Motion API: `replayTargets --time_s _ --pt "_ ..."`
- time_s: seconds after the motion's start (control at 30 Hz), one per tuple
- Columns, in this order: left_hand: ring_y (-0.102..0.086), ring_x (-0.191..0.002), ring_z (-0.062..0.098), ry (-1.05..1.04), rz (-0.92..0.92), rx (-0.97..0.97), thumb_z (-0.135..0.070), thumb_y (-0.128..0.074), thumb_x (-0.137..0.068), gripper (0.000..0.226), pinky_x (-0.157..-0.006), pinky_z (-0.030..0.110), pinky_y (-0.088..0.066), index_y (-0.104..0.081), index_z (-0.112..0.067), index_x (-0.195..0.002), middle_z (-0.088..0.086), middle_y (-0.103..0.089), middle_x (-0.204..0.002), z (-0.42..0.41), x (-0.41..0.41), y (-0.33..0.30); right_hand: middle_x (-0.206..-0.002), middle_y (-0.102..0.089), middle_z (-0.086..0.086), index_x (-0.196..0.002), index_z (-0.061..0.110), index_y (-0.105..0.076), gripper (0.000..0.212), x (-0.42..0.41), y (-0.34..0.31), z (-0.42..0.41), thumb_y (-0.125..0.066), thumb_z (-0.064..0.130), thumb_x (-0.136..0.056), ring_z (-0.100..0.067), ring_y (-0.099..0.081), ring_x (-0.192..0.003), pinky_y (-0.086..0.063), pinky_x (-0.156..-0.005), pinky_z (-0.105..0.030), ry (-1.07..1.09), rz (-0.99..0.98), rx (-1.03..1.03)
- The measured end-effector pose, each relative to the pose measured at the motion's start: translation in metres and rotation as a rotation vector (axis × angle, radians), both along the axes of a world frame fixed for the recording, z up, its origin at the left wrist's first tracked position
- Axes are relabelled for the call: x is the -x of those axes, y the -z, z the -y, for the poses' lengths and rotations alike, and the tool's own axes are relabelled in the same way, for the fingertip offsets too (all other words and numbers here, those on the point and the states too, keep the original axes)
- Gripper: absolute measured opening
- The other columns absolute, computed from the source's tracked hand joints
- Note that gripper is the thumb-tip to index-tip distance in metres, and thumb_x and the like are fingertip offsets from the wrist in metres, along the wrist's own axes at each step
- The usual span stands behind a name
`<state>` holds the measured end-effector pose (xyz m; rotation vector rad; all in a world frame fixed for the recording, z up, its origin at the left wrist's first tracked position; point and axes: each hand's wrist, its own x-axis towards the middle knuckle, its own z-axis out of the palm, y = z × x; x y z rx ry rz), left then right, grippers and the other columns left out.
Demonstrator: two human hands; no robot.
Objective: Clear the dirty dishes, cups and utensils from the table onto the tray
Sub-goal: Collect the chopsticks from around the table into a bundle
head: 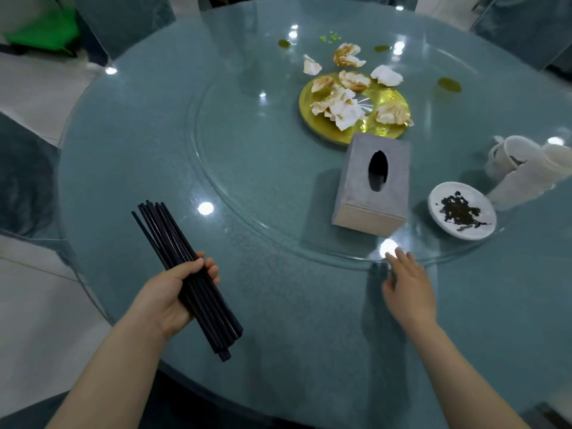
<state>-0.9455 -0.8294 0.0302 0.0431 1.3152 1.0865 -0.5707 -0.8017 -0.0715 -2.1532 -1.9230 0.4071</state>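
Left hand: the left hand (176, 292) gripped a bundle of black chopsticks (185, 274), fingers curled round it, held above the near edge of the table (278, 335).
Right hand: the right hand (408, 286) lay flat with fingers straight and spread, holding nothing; its fingertips (394, 258) reached the rim of the glass turntable (247, 196), and whether they pressed on it could not be told.
Progress: judged well along, since the chopsticks were gathered and few dishes stayed on the table.
Left to clear, near: a small white plate (461, 210) smeared with dark scraps sat at the turntable's right edge, just beside a grey tissue box (373, 184).
Left to clear, right: a cluster of white cups (523, 165), some tipped on their sides, lay beyond the plate.
Left to clear, far: a gold plate (390, 103) carried crumpled stained napkins (337, 106), with more napkins and green spills on the glass behind it.
Tray: not in view, so where the dishes would go could not be told.
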Motion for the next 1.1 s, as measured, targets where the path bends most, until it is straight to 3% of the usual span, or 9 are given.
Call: replayTargets --time_s 0.13,0.27,0.37,0.53,0.8,1.0,1.1 --pt "-0.068 -0.056 0.014 0.022 -0.013 -0.002 -0.004 -0.050 -0.095 0.012 -0.056 0.028 -0.059 -0.060 -0.009 -0.091 0.003 -0.069 -0.063 -0.001 -0.004 -0.003 -0.149 -0.039 -0.009 -0.138 0.007 -0.048 0.060 0.008 -0.001 0.006 -0.056 -0.003 -0.080 -0.025 -0.036 -0.139 -0.026 -0.115 -0.043 -0.157 -0.043 0.033" --pt "-0.068 -0.058 0.014 0.032 -0.013 -0.007 -0.004 -0.050 -0.095 0.012 -0.058 0.028 -0.060 -0.060 -0.009 -0.091 0.003 -0.068 -0.065 -0.001 -0.014 -0.005 -0.155 -0.029 -0.003 -0.144 0.014 -0.040 0.060 0.050 -0.004 -0.001 -0.051 0.007 -0.086 -0.016 -0.024 -0.144 -0.012 -0.116 -0.025 -0.295 -0.064 0.055" --pt "-0.068 -0.058 0.014 0.056 -0.006 -0.004 -0.004 -0.051 -0.094 0.012 -0.061 0.030 -0.059 -0.060 -0.010 -0.090 0.003 -0.069 -0.065 0.001 -0.020 -0.006 -0.156 -0.028 -0.001 -0.146 0.016 -0.037 0.059 0.071 -0.005 -0.004 -0.048 0.010 -0.088 -0.014 -0.023 -0.144 -0.014 -0.116 -0.024 -0.370 -0.102 0.073" --pt "-0.069 -0.058 0.015 0.077 -0.010 0.003 -0.003 -0.051 -0.094 0.012 -0.070 0.034 -0.051 -0.061 -0.009 -0.091 0.004 -0.070 -0.066 0.005 -0.024 -0.007 -0.152 -0.036 0.001 -0.140 0.019 -0.046 0.053 0.057 -0.002 0.028 -0.050 0.010 -0.088 -0.014 -0.031 -0.141 -0.024 -0.114 -0.027 -0.143 -0.199 0.045" --pt "-0.067 -0.064 0.017 0.119 0.008 0.015 -0.003 -0.051 -0.094 0.011 -0.069 0.035 -0.051 -0.060 -0.009 -0.093 0.004 -0.069 -0.067 0.003 -0.042 -0.002 -0.158 -0.020 -0.002 -0.147 0.014 -0.033 0.058 0.006 0.000 0.046 -0.051 0.015 -0.092 -0.018 -0.012 -0.147 -0.013 -0.117 -0.029 0.084 -0.122 0.061" --pt "-0.069 -0.057 0.015 0.150 0.006 0.010 -0.002 -0.050 -0.094 0.013 -0.070 0.034 -0.050 -0.060 -0.009 -0.092 0.004 -0.069 -0.066 0.003 -0.054 -0.002 -0.159 -0.016 -0.004 -0.149 0.013 -0.028 0.061 -0.020 0.001 0.040 -0.050 0.018 -0.093 -0.020 -0.010 -0.147 -0.016 -0.118 -0.034 0.162 -0.104 0.070" --pt "-0.068 -0.056 0.015 0.161 -0.009 -0.013 -0.002 -0.050 -0.094 0.013 -0.070 0.035 -0.049 -0.060 -0.010 -0.093 0.003 -0.068 -0.065 0.003 -0.052 -0.006 -0.158 -0.021 -0.006 -0.146 0.011 -0.035 0.056 -0.029 0.001 0.036 -0.051 0.016 -0.093 -0.022 -0.014 -0.146 -0.017 -0.119 -0.037 0.224 -0.133 0.000"
